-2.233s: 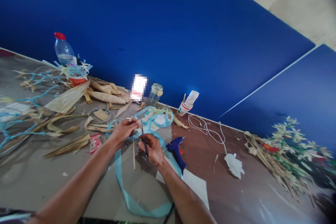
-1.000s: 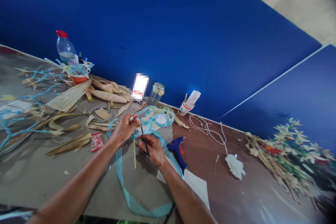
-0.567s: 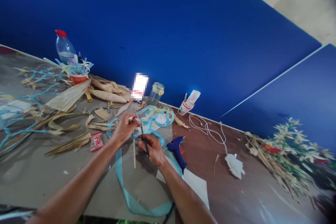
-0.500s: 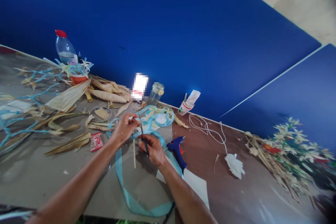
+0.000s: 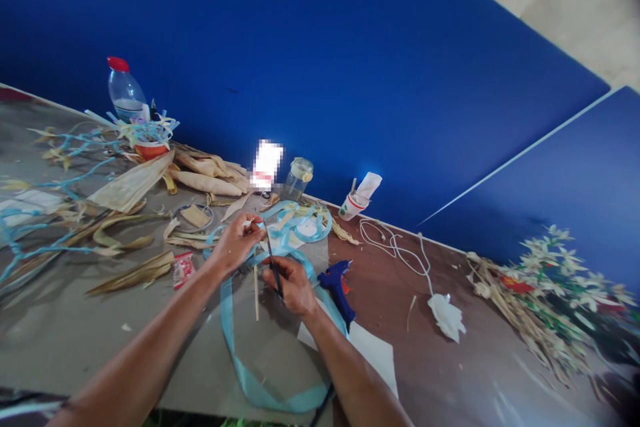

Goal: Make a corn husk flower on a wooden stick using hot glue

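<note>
My left hand [image 5: 234, 247] pinches a small pale scrap [image 5: 249, 223], perhaps dried corn husk, between thumb and fingertips. In my right hand [image 5: 296, 285] is a pair of dark scissors [image 5: 271, 255], blades pointing up and away, their tips beside my left fingertips. Whether the blades touch the scrap I cannot make out. Light blue ribbon [image 5: 233, 347] loops on the table below and between my forearms, with more of it curled behind my hands. A thin stick [image 5: 257, 297] lies just under them. To the right of my right hand rests a blue glue gun [image 5: 340, 290].
Dried corn husks [image 5: 210, 173], a red-capped bottle [image 5: 126, 93] and blue-wrapped stems [image 5: 50, 243] occupy the left. Along the blue partition [image 5: 325, 67] stand a glass jar [image 5: 299, 179] and a paper cup [image 5: 354, 203]. A white cable [image 5: 395, 247] and white flower stems [image 5: 560, 273] lie right.
Both hands stay almost in place. The scissor blades have shifted very slightly toward my left fingertips.
</note>
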Motion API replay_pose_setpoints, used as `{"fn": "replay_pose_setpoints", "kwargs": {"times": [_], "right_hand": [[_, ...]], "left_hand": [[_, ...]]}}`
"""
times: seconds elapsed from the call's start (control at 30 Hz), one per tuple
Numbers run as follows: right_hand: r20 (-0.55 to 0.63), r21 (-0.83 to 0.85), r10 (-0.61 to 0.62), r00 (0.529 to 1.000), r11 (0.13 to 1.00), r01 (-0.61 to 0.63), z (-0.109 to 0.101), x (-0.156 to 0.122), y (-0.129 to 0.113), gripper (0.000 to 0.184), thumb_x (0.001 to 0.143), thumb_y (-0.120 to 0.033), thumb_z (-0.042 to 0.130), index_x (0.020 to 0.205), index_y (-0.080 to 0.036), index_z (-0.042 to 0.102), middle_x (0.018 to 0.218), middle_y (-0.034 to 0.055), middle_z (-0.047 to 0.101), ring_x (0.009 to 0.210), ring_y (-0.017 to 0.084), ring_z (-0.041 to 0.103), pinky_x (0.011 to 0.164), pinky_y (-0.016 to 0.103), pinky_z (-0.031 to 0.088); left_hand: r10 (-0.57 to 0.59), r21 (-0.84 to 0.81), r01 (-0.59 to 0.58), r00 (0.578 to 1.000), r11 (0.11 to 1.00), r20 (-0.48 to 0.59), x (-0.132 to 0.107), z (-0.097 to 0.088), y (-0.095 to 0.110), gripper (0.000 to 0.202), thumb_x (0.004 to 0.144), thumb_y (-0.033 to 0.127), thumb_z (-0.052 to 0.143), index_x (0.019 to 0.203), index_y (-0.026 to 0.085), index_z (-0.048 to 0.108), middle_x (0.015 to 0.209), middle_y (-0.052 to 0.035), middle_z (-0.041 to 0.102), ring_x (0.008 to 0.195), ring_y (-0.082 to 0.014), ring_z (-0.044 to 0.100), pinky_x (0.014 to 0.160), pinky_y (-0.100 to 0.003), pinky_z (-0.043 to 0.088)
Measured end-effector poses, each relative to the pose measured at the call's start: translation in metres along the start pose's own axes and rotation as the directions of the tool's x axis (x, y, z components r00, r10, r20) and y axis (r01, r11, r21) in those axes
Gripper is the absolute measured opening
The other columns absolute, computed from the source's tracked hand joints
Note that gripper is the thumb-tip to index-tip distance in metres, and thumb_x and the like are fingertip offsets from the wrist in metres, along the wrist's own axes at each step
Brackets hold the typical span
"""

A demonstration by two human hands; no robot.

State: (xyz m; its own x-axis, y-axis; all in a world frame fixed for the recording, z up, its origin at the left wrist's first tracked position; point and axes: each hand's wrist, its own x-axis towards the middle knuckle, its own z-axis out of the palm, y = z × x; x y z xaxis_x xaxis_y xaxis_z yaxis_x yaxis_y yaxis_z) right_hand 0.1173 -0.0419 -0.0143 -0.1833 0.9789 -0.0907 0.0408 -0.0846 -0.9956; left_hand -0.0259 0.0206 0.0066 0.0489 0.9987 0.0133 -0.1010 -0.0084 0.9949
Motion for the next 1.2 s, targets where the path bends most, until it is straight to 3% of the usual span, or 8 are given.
{"fn": "replay_pose_setpoints", "kwargs": {"times": [0.4, 0.57, 0.7, 0.8, 0.97, 1.2], "right_hand": [[0.005, -0.1, -0.042, 0.999, 0.994, 0.042, -0.01, 0.006, 0.005, 0.025, 0.063, -0.035, 0.069, 0.08, -0.018, 0.064, 0.05, -0.0065, 0.041, 0.048, 0.008, 0.033, 0.047, 0.022, 0.026], [-0.063, 0.103, -0.053, 0.997, 0.993, 0.059, -0.014, 0.007, 0.01, 0.035, 0.069, -0.047, 0.063, 0.089, -0.018, 0.063, 0.054, -0.0034, 0.052, 0.048, 0.01, 0.041, 0.049, 0.022, 0.029], [-0.144, 0.197, -0.118, 0.982, 0.97, 0.146, -0.014, 0.007, 0.012, 0.043, 0.071, -0.052, 0.063, 0.094, -0.017, 0.061, 0.058, -0.0024, 0.055, 0.05, 0.009, 0.042, 0.048, 0.021, 0.029], [-0.19, 0.203, -0.126, 0.974, 0.965, 0.165, -0.013, 0.007, 0.01, 0.042, 0.07, -0.05, 0.066, 0.095, -0.017, 0.059, 0.058, -0.0032, 0.055, 0.051, 0.009, 0.044, 0.049, 0.021, 0.031], [-0.263, 0.247, -0.119, 0.957, 0.951, 0.186, -0.01, 0.009, 0.006, 0.038, 0.065, -0.04, 0.071, 0.094, -0.019, 0.058, 0.063, -0.0038, 0.056, 0.054, 0.009, 0.048, 0.053, 0.021, 0.038], [-0.415, 0.197, -0.182, 0.891, 0.939, 0.283, -0.007, 0.014, 0.003, 0.042, 0.062, -0.023, 0.069, 0.101, -0.02, 0.052, 0.075, -0.0025, 0.06, 0.065, 0.011, 0.056, 0.06, 0.022, 0.046]], "left_hand": [[-0.011, -0.03, 0.011, 1.0, 0.999, 0.012, 0.001, -0.003, 0.003, 0.04, 0.056, 0.034, 0.071, 0.088, 0.016, 0.054, 0.057, 0.0063, 0.051, 0.046, -0.0078, 0.043, 0.044, -0.021, 0.031], [-0.054, -0.151, 0.058, 0.998, 0.987, 0.03, -0.002, 0.0, 0.003, 0.048, 0.056, 0.034, 0.074, 0.097, 0.015, 0.057, 0.057, 0.0071, 0.049, 0.042, -0.0048, 0.036, 0.041, -0.019, 0.024], [-0.14, -0.192, 0.141, 0.99, 0.971, 0.018, 0.0, 0.001, -0.003, 0.045, 0.053, 0.036, 0.077, 0.088, 0.012, 0.061, 0.061, 0.0031, 0.055, 0.045, -0.005, 0.039, 0.042, -0.019, 0.025], [-0.152, -0.233, 0.152, 0.988, 0.961, 0.016, 0.001, 0.001, -0.007, 0.043, 0.052, 0.036, 0.078, 0.084, 0.012, 0.062, 0.061, 0.0025, 0.056, 0.046, -0.0055, 0.042, 0.044, -0.019, 0.028], [-0.176, -0.318, 0.169, 0.984, 0.933, 0.007, 0.001, 0.002, -0.008, 0.05, 0.05, 0.03, 0.08, 0.093, 0.013, 0.061, 0.062, 0.004, 0.057, 0.046, -0.0056, 0.044, 0.044, -0.019, 0.029], [-0.179, -0.25, 0.211, 0.973, 0.945, 0.145, -0.004, 0.013, -0.015, 0.031, 0.055, 0.029, 0.077, 0.076, 0.015, 0.06, 0.058, 0.0051, 0.054, 0.044, -0.0048, 0.039, 0.044, -0.019, 0.025]]}}
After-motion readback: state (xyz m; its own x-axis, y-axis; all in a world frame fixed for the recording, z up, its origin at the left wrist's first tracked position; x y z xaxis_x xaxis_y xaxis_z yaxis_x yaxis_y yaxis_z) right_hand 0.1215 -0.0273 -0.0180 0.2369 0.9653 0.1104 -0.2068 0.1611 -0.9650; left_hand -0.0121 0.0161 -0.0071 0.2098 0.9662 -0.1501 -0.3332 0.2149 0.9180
